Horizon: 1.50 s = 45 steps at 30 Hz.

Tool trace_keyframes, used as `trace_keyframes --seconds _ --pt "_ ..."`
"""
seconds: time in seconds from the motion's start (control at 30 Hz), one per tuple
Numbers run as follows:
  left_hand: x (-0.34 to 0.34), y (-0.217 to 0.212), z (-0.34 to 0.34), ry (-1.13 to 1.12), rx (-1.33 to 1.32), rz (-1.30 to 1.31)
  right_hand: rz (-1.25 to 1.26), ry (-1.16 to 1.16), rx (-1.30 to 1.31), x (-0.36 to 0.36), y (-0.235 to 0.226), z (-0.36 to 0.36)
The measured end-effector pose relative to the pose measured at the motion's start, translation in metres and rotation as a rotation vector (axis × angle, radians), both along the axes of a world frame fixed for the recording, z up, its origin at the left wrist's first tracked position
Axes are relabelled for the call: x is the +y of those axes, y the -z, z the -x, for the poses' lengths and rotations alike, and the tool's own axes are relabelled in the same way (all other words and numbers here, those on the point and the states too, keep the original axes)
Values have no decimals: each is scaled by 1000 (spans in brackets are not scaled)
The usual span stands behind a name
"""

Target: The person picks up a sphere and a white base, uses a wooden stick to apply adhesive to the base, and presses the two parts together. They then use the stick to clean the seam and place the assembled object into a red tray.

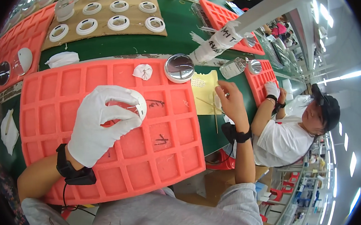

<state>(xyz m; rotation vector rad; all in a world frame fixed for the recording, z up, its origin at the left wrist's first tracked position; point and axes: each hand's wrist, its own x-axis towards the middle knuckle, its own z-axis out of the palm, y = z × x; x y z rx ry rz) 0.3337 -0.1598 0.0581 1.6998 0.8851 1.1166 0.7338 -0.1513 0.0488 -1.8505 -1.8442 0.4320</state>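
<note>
My left hand (97, 122), in a white glove, is closed around a round white-rimmed clear part (137, 104) and holds it over the big red foam tray (166, 155). My bare right hand (231, 100) hovers at the tray's right edge above a yellow sheet (204, 96), fingers curled around something small that I cannot make out. A black band sits on each wrist. A round mirror-like disc (179, 67) rests at the tray's far right corner, with a crumpled white wipe (143, 71) to its left.
A cardboard sheet (99, 32) with several white rings lies at the back. More red trays (14, 44) flank it. A small glass bottle (232, 68) stands to the right. A co-worker in a white shirt (286, 134) sits at the right.
</note>
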Motion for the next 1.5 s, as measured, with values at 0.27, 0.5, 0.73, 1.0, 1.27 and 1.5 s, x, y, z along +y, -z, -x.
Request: trace_keyframes --seconds 0.27,0.5,0.73,1.0,1.27,1.5 --pt "-1 -4 7 -51 226 -445 -108 -536 101 -18 -41 143" --pt "-5 10 15 -191 136 -416 -334 -619 107 -2 -17 200" --pt "-4 6 22 -142 241 -474 -459 -660 295 -1 -12 207" --pt "-9 2 29 -69 292 -484 -483 -737 294 0 -12 197" --pt "-7 -7 25 19 351 -573 -499 -780 179 -4 -13 185" --pt "-2 -11 29 64 385 -584 -576 -745 124 2 -7 186"
